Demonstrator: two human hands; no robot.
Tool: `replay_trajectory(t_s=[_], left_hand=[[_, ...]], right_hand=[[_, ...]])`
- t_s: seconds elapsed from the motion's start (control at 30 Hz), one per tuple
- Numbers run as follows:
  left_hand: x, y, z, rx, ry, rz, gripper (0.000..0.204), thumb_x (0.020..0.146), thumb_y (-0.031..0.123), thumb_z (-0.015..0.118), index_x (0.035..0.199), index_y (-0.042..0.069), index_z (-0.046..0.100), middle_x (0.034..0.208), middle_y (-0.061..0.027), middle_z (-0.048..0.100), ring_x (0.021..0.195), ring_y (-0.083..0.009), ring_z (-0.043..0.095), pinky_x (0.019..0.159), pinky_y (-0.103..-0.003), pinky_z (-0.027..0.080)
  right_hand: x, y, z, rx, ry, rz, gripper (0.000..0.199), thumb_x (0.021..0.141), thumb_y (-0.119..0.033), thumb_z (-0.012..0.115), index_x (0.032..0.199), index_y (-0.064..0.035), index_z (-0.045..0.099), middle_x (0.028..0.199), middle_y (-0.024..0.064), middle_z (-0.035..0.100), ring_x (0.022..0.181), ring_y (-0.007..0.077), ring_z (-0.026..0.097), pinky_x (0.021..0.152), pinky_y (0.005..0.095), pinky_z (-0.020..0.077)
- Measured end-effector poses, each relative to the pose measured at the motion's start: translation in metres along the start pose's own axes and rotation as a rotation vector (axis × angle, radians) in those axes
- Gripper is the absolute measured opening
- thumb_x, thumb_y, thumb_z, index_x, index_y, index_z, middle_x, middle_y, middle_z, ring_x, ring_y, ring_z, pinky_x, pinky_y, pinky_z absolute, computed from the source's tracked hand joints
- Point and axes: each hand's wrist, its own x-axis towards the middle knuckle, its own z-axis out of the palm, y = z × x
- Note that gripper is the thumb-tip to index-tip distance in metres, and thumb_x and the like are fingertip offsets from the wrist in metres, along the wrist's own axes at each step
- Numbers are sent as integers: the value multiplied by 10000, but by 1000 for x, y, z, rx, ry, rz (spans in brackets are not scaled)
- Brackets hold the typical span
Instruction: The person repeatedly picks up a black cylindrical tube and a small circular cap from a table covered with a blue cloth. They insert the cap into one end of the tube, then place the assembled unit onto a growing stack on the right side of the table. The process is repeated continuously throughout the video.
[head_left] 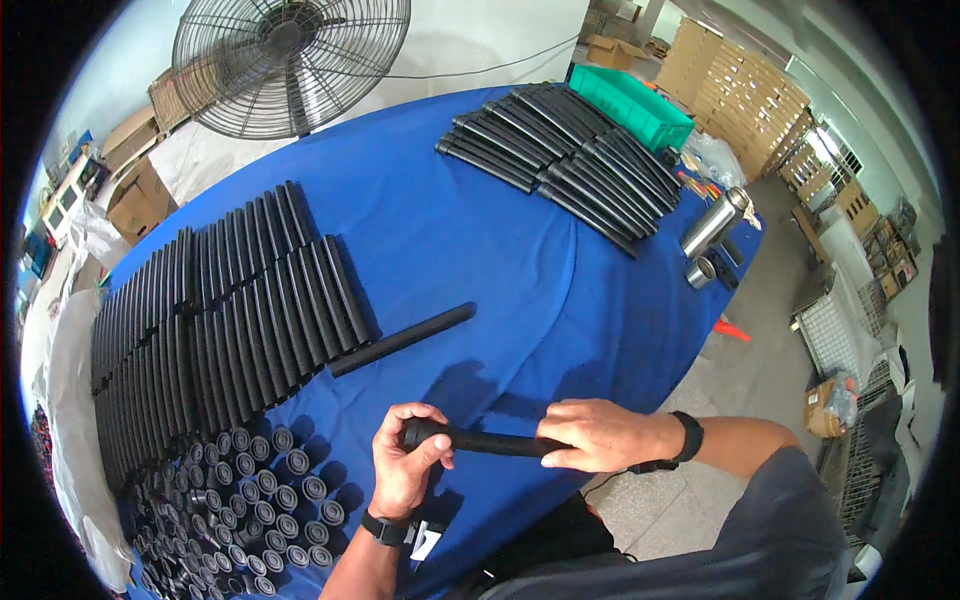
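A black tube (492, 441) lies crosswise between my hands above the blue-covered table. My left hand (402, 462) grips its left end, where a wider black cap-like piece (416, 432) sits between thumb and fingers. The fingers of my right hand (598, 436) wrap round the tube's right end and hide it. Beyond my left hand, a single black tube (405, 339) rests at a slant on the cloth. Many round black caps (266, 482) stand bunched to the left of my left forearm. Behind them, similar black tubes (225, 290) lie side by side in rows.
More black tubes (570, 150) are stacked at the far right of the blue cloth (400, 200), before a green crate (632, 108). A steel thermos (714, 222) and steel cup (700, 271) stand near the right edge. A large fan (285, 60) rises behind the table.
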Motion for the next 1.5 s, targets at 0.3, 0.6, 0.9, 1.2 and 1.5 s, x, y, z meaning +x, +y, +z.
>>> replay_trajectory(t_s=[0.3, 0.6, 0.9, 1.2, 1.5], left_hand=[[2, 8, -4, 194, 78, -132, 420, 972, 205, 684, 1334, 25, 568, 1261, -158, 638, 1007, -268, 684, 776, -379, 594], [6, 2, -3, 390, 32, -260, 245, 972, 73, 689, 1195, -27, 666, 1093, -111, 708, 972, -177, 705, 825, -282, 568], [18, 13, -3, 468, -51, -247, 283, 967, 87, 693, 1207, -57, 652, 1173, -179, 667, 1036, -248, 697, 836, -336, 605], [24, 16, 0, 554, -66, -213, 275, 940, 92, 727, 1169, -49, 672, 1143, -194, 681, 999, -259, 720, 825, -329, 609], [23, 18, 1, 609, -93, -211, 268, 933, 75, 727, 1168, -42, 673, 1131, -184, 685, 997, -241, 721, 831, -321, 601]], right_hand=[[81, 110, -132, -381, 234, 153, 272, 936, -284, 663, 966, -21, 606, 907, 192, 607, 892, 407, 602, 779, 497, 490], [203, 279, -265, -682, 430, 707, 357, 903, -309, 707, 1062, 10, 720, 1101, 262, 705, 1070, 415, 677, 941, 503, 537], [269, 339, -267, -694, 445, 850, 332, 910, -254, 707, 1127, -3, 718, 1212, 241, 689, 1168, 404, 650, 981, 497, 531], [281, 358, -271, -742, 384, 801, 291, 902, -162, 671, 1116, 33, 702, 1183, 260, 693, 1157, 406, 653, 986, 488, 530], [265, 393, -270, -779, 491, 698, 422, 827, -194, 807, 1132, 38, 630, 1172, 282, 672, 1134, 431, 647, 982, 497, 527]])
